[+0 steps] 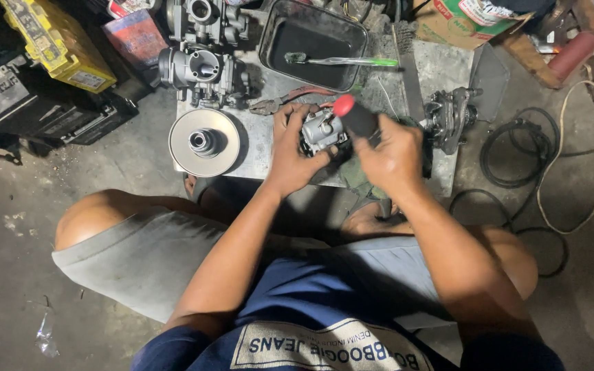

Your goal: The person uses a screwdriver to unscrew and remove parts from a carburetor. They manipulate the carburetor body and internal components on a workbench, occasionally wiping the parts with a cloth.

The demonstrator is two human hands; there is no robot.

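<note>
Head view: concrete floor point(8, 227), cluttered slab point(259, 148); left hand point(290, 154) clasps carburetor point(321, 130), right hand point(390, 154) screwdriver point(355, 115).

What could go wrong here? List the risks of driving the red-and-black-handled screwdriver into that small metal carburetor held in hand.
1. The red-and-black-handled screwdriver could slip, and the left hand grips the small metal carburetor right beside its tip.
2. The carburetor is steadied only by hand, so it may twist or drop.
3. Small loosened parts could get lost among the crowded stone slab.
</note>
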